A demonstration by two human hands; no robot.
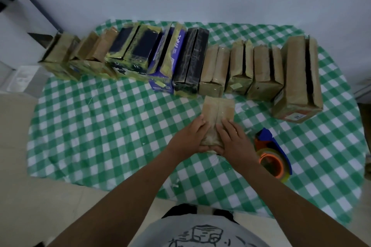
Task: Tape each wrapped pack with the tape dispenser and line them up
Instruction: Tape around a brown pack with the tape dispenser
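A row (180, 60) of taped packs is lined along the counter's (100, 126) far side, filling it nearly edge to edge. One pack (217, 112), mid-counter, is gripped by the left hand (187, 139) and pressed by the flat right hand (233, 141). The dispenser (271, 154) lies just right. Room is judged left only in front.

White characters are showing, too blurred for reading, on the purple-blue cardboard box (159, 66) beyond the left hand (187, 138). Beyond the right hand (233, 140), the large brown paper-wrapped pack (297, 74) is showing an equally illegible white label (299, 116).
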